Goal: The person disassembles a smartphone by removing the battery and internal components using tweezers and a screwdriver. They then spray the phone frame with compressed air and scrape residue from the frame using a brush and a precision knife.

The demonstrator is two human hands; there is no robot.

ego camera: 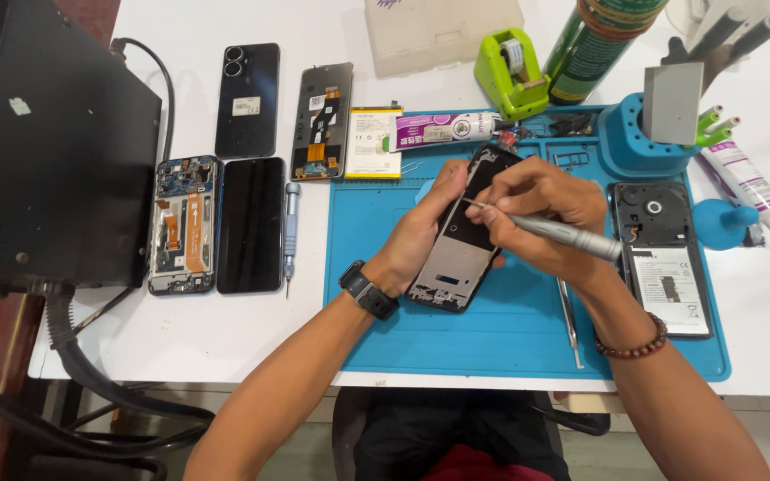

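In the head view, the left hand [421, 233] was closed round the opened phone frame [459, 239], holding it tilted above the blue mat [510, 338] on the bench. Its long axis ran from lower left to upper right. The right hand [541, 207] gripped a silver screwdriver [552, 228], whose tip pointed left onto the frame's upper half, so the right hand's grip lay nearer the work point.

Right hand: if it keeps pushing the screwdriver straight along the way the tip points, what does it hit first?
The right hand aims its screwdriver leftward; the tip already sits at the open phone frame, so that comes first. Just beyond are the left hand's fingers, though depth is hard to judge.
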